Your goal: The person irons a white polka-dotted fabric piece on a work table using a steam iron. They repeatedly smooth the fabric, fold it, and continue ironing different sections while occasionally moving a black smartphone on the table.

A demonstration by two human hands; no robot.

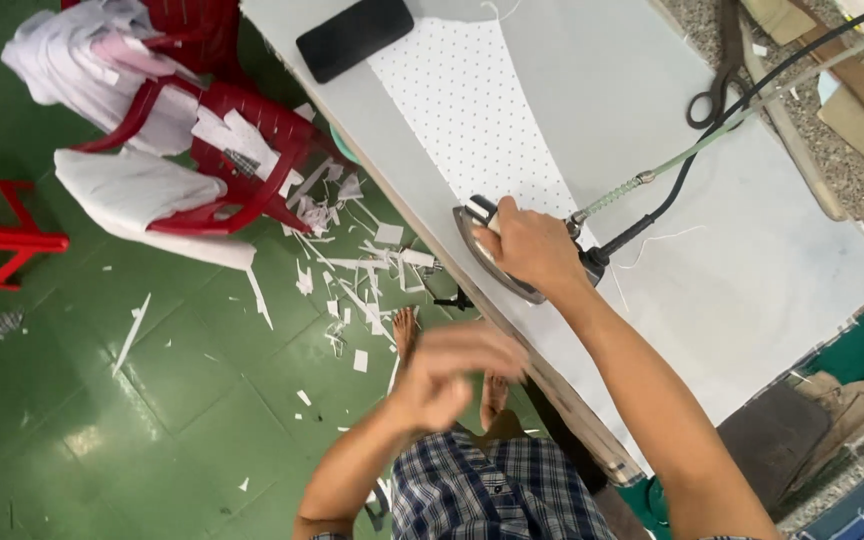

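Note:
My right hand [532,245] grips the handle of a steam iron [484,240] that rests near the edge of a long white-covered table [752,260]. The iron's sole sits at the near end of a white dotted fabric piece [472,110] spread on the table. A black cord and a pale braided hose [672,160] run from the iron to the upper right. My left hand [447,375] hovers off the table over the floor, blurred, fingers loosely curled, with nothing visible in it.
A black phone [354,35] lies at the table's far end and black scissors [717,85] by its right edge. Red plastic chairs [222,150] piled with white fabric stand on the green tiled floor [102,420], amid scattered white scraps [352,270].

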